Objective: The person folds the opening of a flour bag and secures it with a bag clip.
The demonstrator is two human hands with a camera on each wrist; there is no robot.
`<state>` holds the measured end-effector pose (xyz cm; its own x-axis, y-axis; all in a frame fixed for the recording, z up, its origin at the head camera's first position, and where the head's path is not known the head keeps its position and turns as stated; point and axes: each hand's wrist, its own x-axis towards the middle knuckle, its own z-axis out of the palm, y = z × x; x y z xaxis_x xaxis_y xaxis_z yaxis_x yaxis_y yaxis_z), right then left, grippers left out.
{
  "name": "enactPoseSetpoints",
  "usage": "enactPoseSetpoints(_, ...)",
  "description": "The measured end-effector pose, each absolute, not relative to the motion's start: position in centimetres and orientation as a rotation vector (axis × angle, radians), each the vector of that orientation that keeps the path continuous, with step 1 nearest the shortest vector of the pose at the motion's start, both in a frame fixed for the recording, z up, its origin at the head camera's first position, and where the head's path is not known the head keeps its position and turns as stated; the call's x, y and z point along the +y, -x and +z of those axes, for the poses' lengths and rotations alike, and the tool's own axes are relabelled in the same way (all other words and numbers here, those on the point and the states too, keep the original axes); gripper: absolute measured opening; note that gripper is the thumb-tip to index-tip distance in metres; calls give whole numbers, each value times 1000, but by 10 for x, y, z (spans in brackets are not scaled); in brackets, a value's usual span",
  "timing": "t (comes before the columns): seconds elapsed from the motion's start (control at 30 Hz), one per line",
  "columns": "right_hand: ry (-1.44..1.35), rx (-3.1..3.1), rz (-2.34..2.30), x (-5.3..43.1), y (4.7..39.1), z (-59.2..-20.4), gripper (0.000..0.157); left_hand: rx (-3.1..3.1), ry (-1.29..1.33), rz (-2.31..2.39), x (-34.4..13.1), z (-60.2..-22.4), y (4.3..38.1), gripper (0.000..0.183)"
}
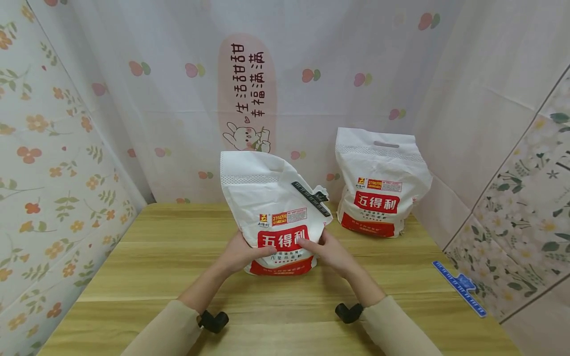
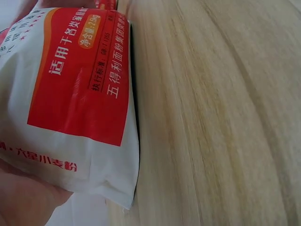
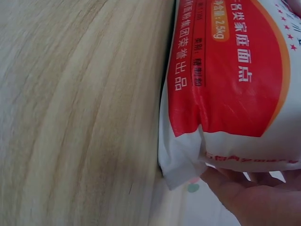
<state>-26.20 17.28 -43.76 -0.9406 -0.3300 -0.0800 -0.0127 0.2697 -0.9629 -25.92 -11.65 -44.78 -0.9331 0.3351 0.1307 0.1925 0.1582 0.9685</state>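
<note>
While both hands (image 1: pixel 242 253) (image 1: pixel 333 252) hold it, the clipped bag (image 1: pixel 271 202) stands between.

White red-labelled fabric flour bag (image 1: pixel 378 165) upright right of centre, long blue plastic clip (image 1: pixel 460 289) at lower right, pale wood-grain table (image 1: pixel 165 247) across the lower frame, white fruit-print curtain (image 1: pixel 338 44) behind (its pink oval panel (image 1: pixel 224 74) bears a cartoon rabbit), orange-flowered white cloth (image 1: pixel 49 163) at left.

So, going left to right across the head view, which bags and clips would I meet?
Front white bag, with a black clip at its upper right → rear white bag → blue clip.
</note>
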Motion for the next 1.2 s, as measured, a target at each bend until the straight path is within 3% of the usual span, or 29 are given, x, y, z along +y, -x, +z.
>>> enactPoseSetpoints(0.37, 280, 2408, -1649, 175, 264, -448, 72, 2391, -390, 1782, -117, -449, 255, 62)
enactPoseSetpoints(1.2, 236, 2435, -1652, 173, 265, -449, 72, 2428, -392, 1751, -118, -451, 254, 62)
